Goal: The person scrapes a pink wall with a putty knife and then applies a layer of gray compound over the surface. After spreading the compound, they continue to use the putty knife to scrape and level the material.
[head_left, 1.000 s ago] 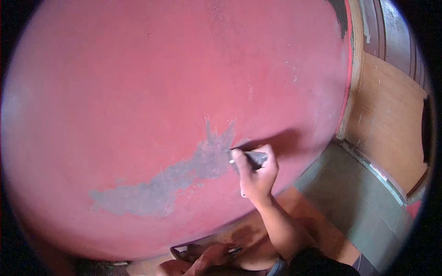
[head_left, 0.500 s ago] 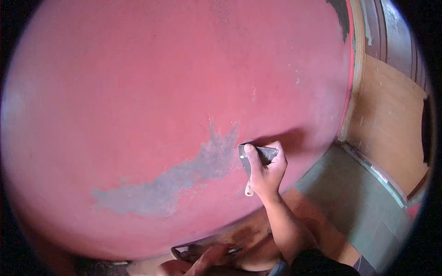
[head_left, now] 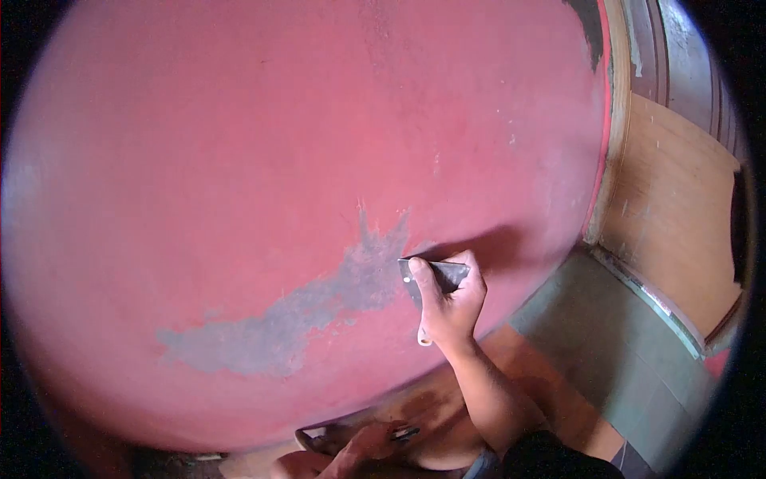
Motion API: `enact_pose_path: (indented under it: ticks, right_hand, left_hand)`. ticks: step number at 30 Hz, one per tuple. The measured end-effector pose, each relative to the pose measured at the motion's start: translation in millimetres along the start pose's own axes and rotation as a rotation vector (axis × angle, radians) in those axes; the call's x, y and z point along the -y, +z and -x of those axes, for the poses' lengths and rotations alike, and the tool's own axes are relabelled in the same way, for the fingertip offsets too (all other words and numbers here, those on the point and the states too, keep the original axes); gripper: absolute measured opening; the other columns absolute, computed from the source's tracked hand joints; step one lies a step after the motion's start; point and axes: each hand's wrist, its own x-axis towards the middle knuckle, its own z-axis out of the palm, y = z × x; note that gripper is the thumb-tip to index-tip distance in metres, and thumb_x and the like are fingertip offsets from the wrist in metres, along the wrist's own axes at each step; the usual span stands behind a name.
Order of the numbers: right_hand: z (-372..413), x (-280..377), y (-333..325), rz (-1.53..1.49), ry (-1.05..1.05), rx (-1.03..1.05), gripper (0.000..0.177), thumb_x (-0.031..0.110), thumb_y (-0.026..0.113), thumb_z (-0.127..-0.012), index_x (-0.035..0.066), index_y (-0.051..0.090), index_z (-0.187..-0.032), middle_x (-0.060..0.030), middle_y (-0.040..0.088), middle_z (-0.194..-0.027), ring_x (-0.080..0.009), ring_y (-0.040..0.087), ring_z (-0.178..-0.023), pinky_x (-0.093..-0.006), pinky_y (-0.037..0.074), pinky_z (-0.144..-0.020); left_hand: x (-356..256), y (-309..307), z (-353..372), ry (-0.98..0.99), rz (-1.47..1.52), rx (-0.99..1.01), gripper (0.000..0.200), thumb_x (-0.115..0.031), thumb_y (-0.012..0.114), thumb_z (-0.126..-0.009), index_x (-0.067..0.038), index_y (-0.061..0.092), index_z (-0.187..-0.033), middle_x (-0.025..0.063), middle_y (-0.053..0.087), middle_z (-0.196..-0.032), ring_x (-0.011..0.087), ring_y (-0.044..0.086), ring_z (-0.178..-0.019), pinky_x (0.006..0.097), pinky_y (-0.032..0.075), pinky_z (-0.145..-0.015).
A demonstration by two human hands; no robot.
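My right hand (head_left: pixel 453 297) grips a flat dark scraper (head_left: pixel 448 276), thumb on its near face and fingers around the far edge. The scraper's light handle end shows below the palm. Its blade is at a large red surface (head_left: pixel 239 176), by the right end of an irregular grey patch (head_left: pixel 311 307). Low in the view, in shadow, my left hand (head_left: pixel 381 435) is near a small dark object (head_left: pixel 404 433); its fingers are too dim to make out.
A pale rim (head_left: pixel 616 136) borders the red surface on the right. Beyond it are a brown wooden panel (head_left: pixel 670 211) and a greenish tiled floor (head_left: pixel 606 343). Part of a bare leg (head_left: pixel 295 465) shows at the bottom.
My right hand and the scraper have moved a little left and slightly down, closer to the grey patch. My left hand has shifted slightly left, away from the small dark object.
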Motion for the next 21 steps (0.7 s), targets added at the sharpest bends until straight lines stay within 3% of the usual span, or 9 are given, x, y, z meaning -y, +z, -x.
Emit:
enact_pose_path:
  ticks: [8, 12, 16, 17, 21]
  right_hand:
    - [13, -6, 6, -0.028, 0.009, 0.074, 0.034, 0.017, 0.089, -0.096, 0.004, 0.058, -0.093, -0.003, 0.072, -0.082, -0.0067, 0.062, -0.073, -0.027, 0.052, -0.067]
    - [3, -6, 0, 0.007, -0.03, 0.011, 0.031, 0.015, 0.087, -0.098, 0.002, 0.059, -0.095, -0.005, 0.075, -0.082, -0.0077, 0.066, -0.073, -0.028, 0.054, -0.065]
    - [1, 1, -1, 0.022, -0.01, -0.022, 0.033, 0.017, 0.087, -0.098, 0.002, 0.058, -0.095, -0.0047, 0.074, -0.081, -0.0072, 0.064, -0.072, -0.0274, 0.053, -0.065]
    - [2, -1, 1, 0.0, 0.015, -0.031, 0.035, 0.018, 0.089, -0.096, 0.005, 0.057, -0.092, -0.0019, 0.069, -0.081, -0.0062, 0.059, -0.072, -0.0272, 0.051, -0.066]
    - [6, -4, 1, 0.054, -0.025, 0.043, 0.035, 0.015, 0.089, -0.096, 0.005, 0.056, -0.092, -0.002, 0.069, -0.081, -0.0058, 0.06, -0.072, -0.027, 0.051, -0.065]
  left_hand:
    - [9, 1, -2, 0.097, 0.039, 0.042, 0.062, -0.039, 0.069, -0.101, -0.018, 0.058, -0.158, 0.0182, 0.074, -0.138, 0.0397, 0.071, -0.126, 0.049, 0.056, -0.107]
    - [3, 3, 4, -0.001, 0.036, 0.012, 0.062, -0.038, 0.07, -0.101, -0.017, 0.058, -0.158, 0.0193, 0.073, -0.139, 0.04, 0.071, -0.126, 0.0484, 0.055, -0.108]
    - [3, 1, 1, 0.008, 0.017, 0.02, 0.062, -0.042, 0.069, -0.102, -0.016, 0.058, -0.158, 0.0198, 0.074, -0.138, 0.0401, 0.071, -0.126, 0.0481, 0.055, -0.108]
    - [5, 3, -1, 0.011, 0.031, 0.011, 0.062, -0.043, 0.069, -0.102, -0.016, 0.058, -0.158, 0.0197, 0.074, -0.138, 0.0401, 0.071, -0.126, 0.0481, 0.055, -0.108]
    - [-7, -9, -1, 0.004, -0.001, 0.062, 0.06, -0.043, 0.068, -0.103, -0.017, 0.059, -0.157, 0.0198, 0.074, -0.137, 0.0397, 0.071, -0.126, 0.0484, 0.055, -0.108]
